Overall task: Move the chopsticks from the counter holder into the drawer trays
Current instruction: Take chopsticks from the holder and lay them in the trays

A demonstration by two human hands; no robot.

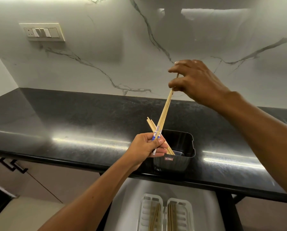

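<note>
1. My left hand (146, 145) clutched a chopstick bundle (152, 129) above the black holder (177, 152), tips slanting down-right.
2. My right hand (194, 80) pinched a steep chopstick pair (165, 109), tops up-right.

A small red and white label (168, 159) sits on the front wall of the black holder (181, 162) before me, its print too small to read. Blue markings on the chopstick wrappers (156, 133) in my left hand (147, 147) are also illegible.
</note>
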